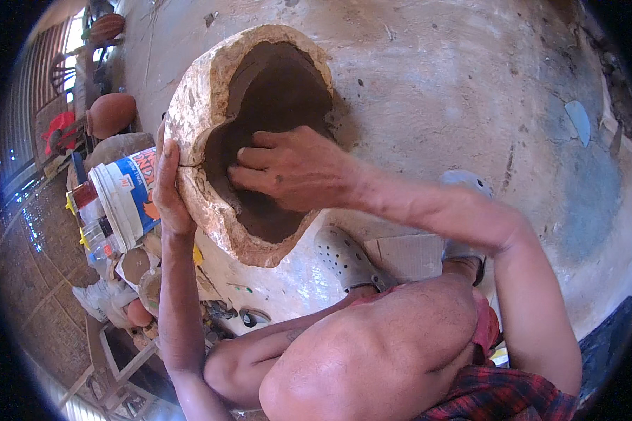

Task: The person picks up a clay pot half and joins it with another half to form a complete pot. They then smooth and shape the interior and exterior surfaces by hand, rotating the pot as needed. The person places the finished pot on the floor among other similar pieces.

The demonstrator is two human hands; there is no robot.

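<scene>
A large pale plaster mold with a wavy, two-lobed opening stands tilted in front of me. Dark, wet-looking clay lines its inside. My left hand grips the mold's outer left side, thumb by the rim where a crack line runs. Inside the opening, my right hand has its fingers curled against the clay near the left inner wall. Whether anything is pinched in those fingers is hidden.
Left of the mold are a blue-and-white bucket, a round clay pot and clear jars. My bent knees and grey clogs are below it. A pale blue shard lies at the right on the concrete floor.
</scene>
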